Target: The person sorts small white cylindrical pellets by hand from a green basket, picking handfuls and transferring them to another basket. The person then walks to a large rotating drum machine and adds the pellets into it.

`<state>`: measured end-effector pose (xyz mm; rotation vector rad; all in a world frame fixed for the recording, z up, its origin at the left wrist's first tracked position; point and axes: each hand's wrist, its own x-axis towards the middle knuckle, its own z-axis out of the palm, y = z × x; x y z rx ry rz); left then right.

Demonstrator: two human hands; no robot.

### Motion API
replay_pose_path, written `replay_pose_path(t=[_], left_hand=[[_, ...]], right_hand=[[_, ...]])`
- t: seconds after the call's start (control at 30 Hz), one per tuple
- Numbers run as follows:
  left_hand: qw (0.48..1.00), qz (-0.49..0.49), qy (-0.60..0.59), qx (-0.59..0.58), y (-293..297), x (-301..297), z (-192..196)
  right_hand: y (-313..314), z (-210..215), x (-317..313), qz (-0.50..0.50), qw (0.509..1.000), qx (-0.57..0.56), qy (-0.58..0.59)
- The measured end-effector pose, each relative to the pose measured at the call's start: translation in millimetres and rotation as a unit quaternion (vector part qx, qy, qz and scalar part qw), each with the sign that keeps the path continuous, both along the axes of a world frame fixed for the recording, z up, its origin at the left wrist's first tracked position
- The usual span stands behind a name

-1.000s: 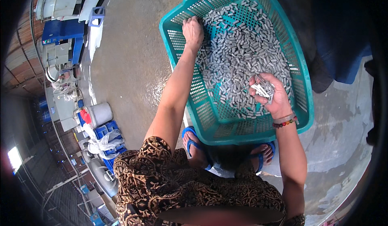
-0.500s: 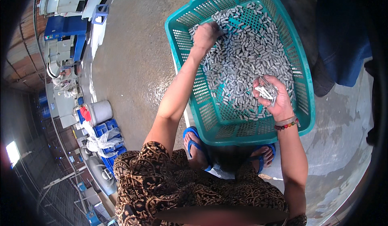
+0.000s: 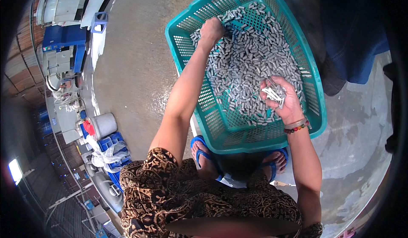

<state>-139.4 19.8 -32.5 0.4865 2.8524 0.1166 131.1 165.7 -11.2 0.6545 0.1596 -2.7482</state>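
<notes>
At the far left edge of the concrete floor [image 3: 136,59] stand a blue machine [image 3: 61,42], a white bucket [image 3: 104,125] with a red object beside it, and blue crates [image 3: 111,142] holding a crumpled clear plastic bag [image 3: 106,155]. No label on them can be made out. The left hand [image 3: 211,28] reaches with a straight arm to the far left corner of the teal basket [image 3: 312,89], fingers curled shut down among the small grey cylindrical pieces [image 3: 246,68] that cover its bottom. The right hand [image 3: 282,99], with bead bracelets at the wrist, hovers over the basket's near right side, palm up, cupped around a bunch of those pieces. Feet in blue sandals [image 3: 204,155] sit under the basket's near edge. A dark blue cloth [image 3: 352,29] hangs at the right.
</notes>
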Motion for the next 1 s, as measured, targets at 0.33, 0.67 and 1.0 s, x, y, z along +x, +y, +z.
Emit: replay_pose_path(t=[0.33, 0.67, 1.0], left_hand=[[0.547, 0.12, -0.49, 0.668, -81.3, 23.4, 53.3], [0.997, -0.033, 0.021, 0.062, -53.2, 14.9, -2.3], [0.98, -0.19, 0.052, -0.018, -62.8, 15.2, 20.7]], right_hand=[[-0.2, -3.6, -1.5, -0.002, 0.999, -0.047, 0.023], [2.4, -2.8, -0.3, -0.016, 0.999, -0.036, 0.035], [2.8, -1.8, -0.3, -0.014, 0.999, -0.032, 0.015]])
